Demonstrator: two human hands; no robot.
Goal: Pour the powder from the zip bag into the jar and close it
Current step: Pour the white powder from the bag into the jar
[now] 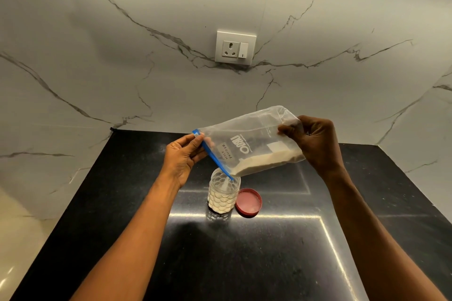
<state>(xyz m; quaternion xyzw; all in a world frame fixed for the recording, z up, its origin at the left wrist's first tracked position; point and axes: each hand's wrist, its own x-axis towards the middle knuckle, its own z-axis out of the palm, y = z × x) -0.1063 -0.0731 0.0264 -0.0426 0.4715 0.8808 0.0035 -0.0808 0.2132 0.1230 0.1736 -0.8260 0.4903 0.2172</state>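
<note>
A clear zip bag [247, 142] with a blue zip strip and a "milk powder" label is tilted above an open, textured clear jar [223, 194] on the black counter. Pale powder lies along the bag's lower edge and streams from its lower corner into the jar, which is partly filled. My left hand [182, 156] pinches the bag's upper zip end. My right hand [315, 143] grips the bag's bottom end, raised higher. The red lid [248, 202] lies upside down on the counter, touching the jar's right side.
The black polished counter [244, 256] runs from the wall toward me, with its left edge dropping to a pale floor. White marble wall behind carries a socket and switch plate [235, 47].
</note>
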